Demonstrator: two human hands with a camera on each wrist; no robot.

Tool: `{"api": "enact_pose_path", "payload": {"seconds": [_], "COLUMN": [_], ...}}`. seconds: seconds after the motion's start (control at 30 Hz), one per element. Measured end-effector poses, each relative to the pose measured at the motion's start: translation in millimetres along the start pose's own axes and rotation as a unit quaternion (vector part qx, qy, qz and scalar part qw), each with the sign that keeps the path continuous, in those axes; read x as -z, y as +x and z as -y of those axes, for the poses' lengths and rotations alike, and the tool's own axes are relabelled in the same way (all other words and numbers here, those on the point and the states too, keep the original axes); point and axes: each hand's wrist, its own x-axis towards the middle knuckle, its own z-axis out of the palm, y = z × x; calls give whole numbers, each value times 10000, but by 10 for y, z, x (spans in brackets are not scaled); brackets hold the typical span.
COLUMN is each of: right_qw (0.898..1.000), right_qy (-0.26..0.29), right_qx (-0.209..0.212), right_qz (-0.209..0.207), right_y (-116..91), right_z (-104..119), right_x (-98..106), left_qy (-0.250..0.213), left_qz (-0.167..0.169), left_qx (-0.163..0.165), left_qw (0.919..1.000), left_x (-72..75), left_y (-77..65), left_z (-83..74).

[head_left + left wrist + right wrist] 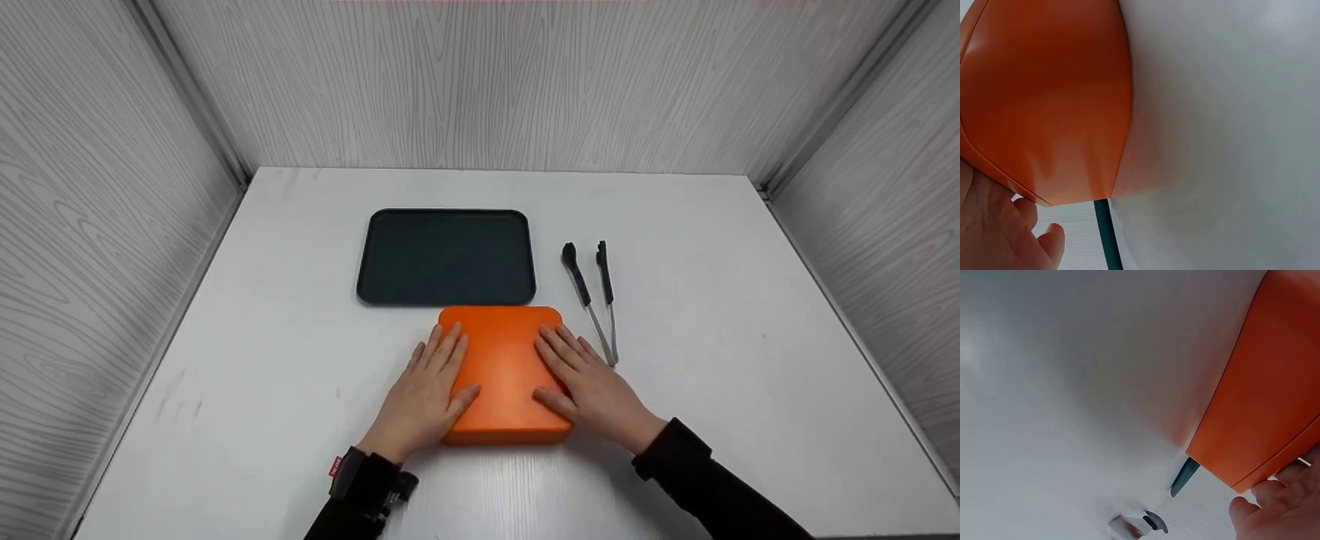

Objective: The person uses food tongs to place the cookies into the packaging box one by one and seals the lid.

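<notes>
An orange lidded box with rounded corners lies flat on the white table. My left hand rests on the left side of its top, fingers straight and pointing away from me. On the right side, my right hand lies in much the same way, with the thumb over the lid. The wrist views show the side wall of the box and a thin seam below the lid, with fingertips of the left hand and right hand at its upper edge.
Just beyond the box lies a dark green rectangular tray. Spread tongs with black ends and metal arms lie to the right, close to my right fingertips. Grey wood-grain panels wall the white table at the back and both sides.
</notes>
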Motion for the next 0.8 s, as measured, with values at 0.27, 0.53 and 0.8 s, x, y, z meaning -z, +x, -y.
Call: {"api": "enact_pose_path", "payload": {"seconds": [0.27, 0.53, 0.8], "right_qw": [10000, 9997, 9968], "right_qy": [-17, -228, -492], "right_qx": [38, 56, -531], "right_qz": [25, -16, -330], "right_y": [6, 44, 102], "right_z": [2, -42, -276], "right_x": [4, 108, 320], "left_qy": [43, -303, 98], "left_qz": [18, 166, 96], "left_qx": [26, 175, 765], "left_qw": [10000, 9993, 9970], "left_x": [1, 124, 344], "left_y": [-6, 26, 65], "left_z": [1, 47, 311]}}
